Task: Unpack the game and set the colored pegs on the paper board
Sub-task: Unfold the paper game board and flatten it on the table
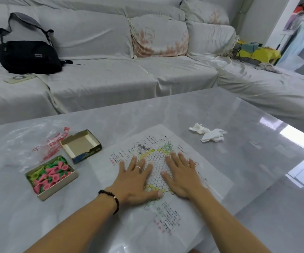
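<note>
Glossy grey marble table (220, 114) before a sheet-draped sofa (102, 75), seen from the head camera. Both hands lie flat, fingers straight and spread, palms down on the paper board (187, 148), holding nothing: the left hand (135, 181) covers the near-left part of the printed hexagon grid, the right hand (181, 177) lies just beside it to the right, thumbs near each other. Well to the left of the left hand stands the box tray (69, 181), filled with loose pink, green and yellow colored pegs (50, 174); none stands on the board yet. Beyond the tray, ahead and left of the left hand, sits the empty box lid (81, 145), partly on a crumpled clear plastic bag (29, 143) with red print. Ahead and right of the right hand lies a crumpled tissue (209, 133), apart from the board. On the sofa rest a black bag (30, 55) and a phone (19, 78). Judged stage: unpacking done, sheet being flattened, peg placement not begun. Risks: the thin sheet looks likely to slide on the polished top or spring up along its folds once the palms lift, tipping any pegs set on it; the small, narrow-based cones may topple or roll off the table if the tray is knocked by the left forearm; damp palms could drag or crease the paper.
</note>
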The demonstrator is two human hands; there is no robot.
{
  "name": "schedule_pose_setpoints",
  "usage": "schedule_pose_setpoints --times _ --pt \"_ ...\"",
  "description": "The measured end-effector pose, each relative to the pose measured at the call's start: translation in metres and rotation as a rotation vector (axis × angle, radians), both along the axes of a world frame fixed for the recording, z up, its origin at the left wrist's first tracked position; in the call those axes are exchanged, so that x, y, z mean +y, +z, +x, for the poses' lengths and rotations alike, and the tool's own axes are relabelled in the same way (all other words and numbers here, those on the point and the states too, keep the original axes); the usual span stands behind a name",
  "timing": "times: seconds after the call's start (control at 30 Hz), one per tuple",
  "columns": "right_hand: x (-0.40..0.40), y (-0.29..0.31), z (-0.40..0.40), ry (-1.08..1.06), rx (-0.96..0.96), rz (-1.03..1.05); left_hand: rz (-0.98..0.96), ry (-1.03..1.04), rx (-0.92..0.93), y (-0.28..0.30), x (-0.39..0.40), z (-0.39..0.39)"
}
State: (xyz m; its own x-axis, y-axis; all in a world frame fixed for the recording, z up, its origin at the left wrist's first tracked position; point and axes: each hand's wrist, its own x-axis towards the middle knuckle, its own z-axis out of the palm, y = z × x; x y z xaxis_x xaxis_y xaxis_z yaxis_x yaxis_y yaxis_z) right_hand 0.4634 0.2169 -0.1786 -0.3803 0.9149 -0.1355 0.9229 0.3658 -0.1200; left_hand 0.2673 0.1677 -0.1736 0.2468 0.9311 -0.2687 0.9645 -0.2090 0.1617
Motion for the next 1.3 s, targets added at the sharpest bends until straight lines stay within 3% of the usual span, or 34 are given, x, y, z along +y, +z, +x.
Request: schedule_pose_setpoints --times 0.23,0.33,0.43,0.53,0.73,0.93,1.17,1.3 --pt "-0.010 -0.015 -0.009 -0.253 0.027 -0.004 -0.096 -0.123 0.052 0.007 0.045 -0.021" --pt "-0.009 -0.012 -0.015 -0.300 -0.003 0.033 -0.049 -0.069 -0.045 0.006 0.032 -0.017" --pt "-0.003 -0.006 -0.024 -0.240 0.008 0.134 0.079 0.027 -0.066 -0.003 0.005 -0.018" --pt "0.006 -0.008 -0.040 -0.082 0.019 0.092 0.091 0.064 -0.012 -0.012 -0.006 -0.027" --pt "0.016 -0.022 -0.046 -0.214 -0.010 0.035 0.112 -0.029 0.061 -0.019 0.015 -0.044" --pt "0.011 -0.011 -0.055 -0.230 -0.044 0.036 0.158 -0.033 -0.080 -0.004 -0.009 -0.062" --pt "-0.032 0.016 -0.178 0.119 0.317 0.248 0.557 0.259 -0.221 0.019 -0.071 -0.160" --pt "-0.053 0.030 -0.246 0.297 0.398 0.148 0.486 0.502 -0.154 0.025 -0.102 -0.217"
